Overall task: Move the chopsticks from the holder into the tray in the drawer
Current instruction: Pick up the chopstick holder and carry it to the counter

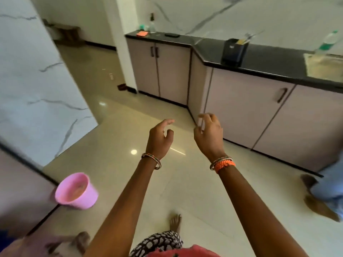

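A dark box-shaped holder (234,51) stands on the black counter (269,60) at the upper right, with pale stick ends, likely the chopsticks (247,38), poking out of its top; they are blurred. Both my arms are stretched forward over the floor, well short of the counter. My left hand (161,138) is empty with fingers loosely curled and apart. My right hand (209,133) is also empty, fingers apart. No open drawer or tray is in view.
Closed lilac cabinet doors (245,108) run under the counter. A pink plastic cup (76,191) sits at the lower left on a ledge edge. Another person's legs (326,197) stand at the right. A clear bottle (328,41) and a woven mat (324,65) sit on the counter.
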Available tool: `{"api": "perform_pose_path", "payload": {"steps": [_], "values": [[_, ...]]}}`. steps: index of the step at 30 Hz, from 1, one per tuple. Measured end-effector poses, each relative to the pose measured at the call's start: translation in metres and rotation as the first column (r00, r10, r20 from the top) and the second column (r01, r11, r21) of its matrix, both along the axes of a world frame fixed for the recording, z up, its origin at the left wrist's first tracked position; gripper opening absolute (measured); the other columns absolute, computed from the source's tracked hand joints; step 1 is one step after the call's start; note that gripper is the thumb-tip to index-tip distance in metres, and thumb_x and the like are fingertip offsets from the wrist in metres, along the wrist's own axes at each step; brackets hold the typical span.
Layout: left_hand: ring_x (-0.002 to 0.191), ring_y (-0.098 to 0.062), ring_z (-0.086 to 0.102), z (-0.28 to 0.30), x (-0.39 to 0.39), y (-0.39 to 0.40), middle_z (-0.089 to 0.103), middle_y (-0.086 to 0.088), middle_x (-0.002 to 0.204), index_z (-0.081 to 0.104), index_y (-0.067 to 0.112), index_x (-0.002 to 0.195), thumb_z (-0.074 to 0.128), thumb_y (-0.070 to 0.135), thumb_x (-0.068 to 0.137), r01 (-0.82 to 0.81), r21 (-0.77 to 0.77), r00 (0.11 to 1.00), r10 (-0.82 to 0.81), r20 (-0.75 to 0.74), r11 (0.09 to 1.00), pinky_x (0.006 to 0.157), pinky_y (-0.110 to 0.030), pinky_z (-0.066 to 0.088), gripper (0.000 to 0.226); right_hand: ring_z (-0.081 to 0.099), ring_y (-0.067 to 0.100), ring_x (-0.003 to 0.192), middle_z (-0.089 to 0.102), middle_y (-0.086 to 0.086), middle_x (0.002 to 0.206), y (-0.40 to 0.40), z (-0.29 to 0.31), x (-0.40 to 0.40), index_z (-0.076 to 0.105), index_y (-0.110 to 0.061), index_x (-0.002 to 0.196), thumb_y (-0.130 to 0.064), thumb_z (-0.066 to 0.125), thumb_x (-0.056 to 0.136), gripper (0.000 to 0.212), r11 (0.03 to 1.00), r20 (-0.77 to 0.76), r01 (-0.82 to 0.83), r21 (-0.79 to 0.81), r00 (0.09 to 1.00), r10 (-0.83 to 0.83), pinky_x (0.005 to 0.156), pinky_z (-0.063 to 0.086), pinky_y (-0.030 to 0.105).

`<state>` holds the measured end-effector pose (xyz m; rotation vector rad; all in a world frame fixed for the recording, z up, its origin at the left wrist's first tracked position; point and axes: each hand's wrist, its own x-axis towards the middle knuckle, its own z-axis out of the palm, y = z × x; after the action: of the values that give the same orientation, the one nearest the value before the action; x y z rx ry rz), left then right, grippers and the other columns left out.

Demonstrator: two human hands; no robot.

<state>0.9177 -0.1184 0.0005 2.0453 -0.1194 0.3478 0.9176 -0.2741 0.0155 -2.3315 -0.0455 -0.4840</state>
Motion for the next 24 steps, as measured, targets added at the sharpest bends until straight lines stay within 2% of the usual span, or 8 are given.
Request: {"api": "perform_pose_path", "payload": {"steps": [4,7,9,12,14,17,21,24], "values": [[0.053,-0.021,0.053,0.022,0.096,-0.032,0.068,0.004,0.092,0.064,0.014,0.11,0.043,0.012,0.079,0.058,-0.006,0.997,-0.058,0.044,0.998,0.05,-0.03,0.044,0.038,0.054,0.026,0.113,0.052,0.008,0.128,-0.037,0.025,0.083,0.055,-0.012,0.122,-0.011,0.052,0.084,0.038,0.992,-0.003,0.112,0.057,0.994,-0.112,0.096,0.048,0.047],[0.079,-0.041,0.061,0.038,0.161,-0.056,0.071,-0.007,0.11,0.065,0.009,0.11,0.046,0.003,0.083,0.079,0.019,0.991,-0.08,0.105,0.997,0.063,-0.035,0.046,0.033,0.053,0.023,0.116,0.052,0.008,0.128,-0.065,0.037,0.137,0.055,-0.013,0.121,-0.012,0.053,0.086,0.035,0.983,0.023,0.167,0.081,0.985,-0.169,0.099,0.047,0.046],[0.082,-0.046,0.06,0.043,0.199,-0.079,0.07,-0.009,0.112,0.065,0.006,0.109,0.046,0.0,0.084,0.127,0.015,0.984,-0.127,0.125,0.992,0.064,-0.036,0.046,0.032,0.052,0.021,0.117,0.052,0.007,0.128,-0.087,0.039,0.169,0.056,-0.014,0.12,-0.012,0.054,0.087,0.033,0.973,0.027,0.204,0.104,0.978,-0.208,0.1,0.046,0.045],[0.067,-0.034,0.057,0.041,0.246,-0.115,0.07,-0.012,0.111,0.065,0.004,0.109,0.047,0.0,0.086,0.178,0.008,0.977,-0.178,0.114,0.984,0.057,-0.026,0.046,0.029,0.052,0.02,0.115,0.054,0.007,0.126,-0.119,0.035,0.209,0.058,-0.014,0.118,-0.01,0.053,0.087,0.031,0.967,0.011,0.234,0.097,0.972,-0.236,0.097,0.048,0.039],[0.058,-0.018,0.059,0.035,0.282,-0.141,0.07,-0.009,0.112,0.065,0.005,0.108,0.048,0.001,0.087,0.194,0.014,0.978,-0.194,0.081,0.981,0.046,-0.01,0.042,0.028,0.053,0.014,0.108,0.056,0.007,0.124,-0.144,0.03,0.241,0.059,-0.012,0.117,-0.009,0.054,0.088,0.03,0.963,0.02,0.254,0.087,0.966,-0.256,0.085,0.047,0.027],[0.094,-0.012,0.064,0.026,0.334,-0.177,0.07,-0.008,0.111,0.066,0.005,0.106,0.048,0.002,0.088,0.201,0.001,0.978,-0.2,0.066,0.98,0.064,0.006,0.042,0.027,0.052,0.013,0.108,0.057,0.007,0.122,-0.183,0.024,0.29,0.061,-0.012,0.115,-0.009,0.054,0.088,0.028,0.968,0.019,0.242,0.068,0.97,-0.244,0.084,0.045,0.024],[0.101,-0.015,0.064,0.019,0.399,-0.226,0.07,-0.008,0.111,0.066,0.004,0.108,0.049,0.007,0.092,0.207,0.008,0.976,-0.207,0.065,0.978,0.069,0.005,0.043,0.024,0.053,0.019,0.117,0.057,0.006,0.124,-0.24,0.023,0.357,0.061,-0.015,0.113,-0.01,0.054,0.089,0.026,0.975,0.012,0.221,0.037,0.975,-0.221,0.097,0.047,0.033],[0.103,-0.014,0.063,0.022,0.443,-0.259,0.069,-0.008,0.112,0.066,0.004,0.108,0.048,0.008,0.092,0.185,-0.023,0.982,-0.183,0.054,0.983,0.072,0.001,0.045,0.024,0.055,0.017,0.11,0.058,0.005,0.12,-0.278,0.026,0.401,0.062,-0.017,0.11,-0.01,0.054,0.088,0.024,0.975,0.011,0.219,0.033,0.976,-0.219,0.089,0.046,0.027]]}}
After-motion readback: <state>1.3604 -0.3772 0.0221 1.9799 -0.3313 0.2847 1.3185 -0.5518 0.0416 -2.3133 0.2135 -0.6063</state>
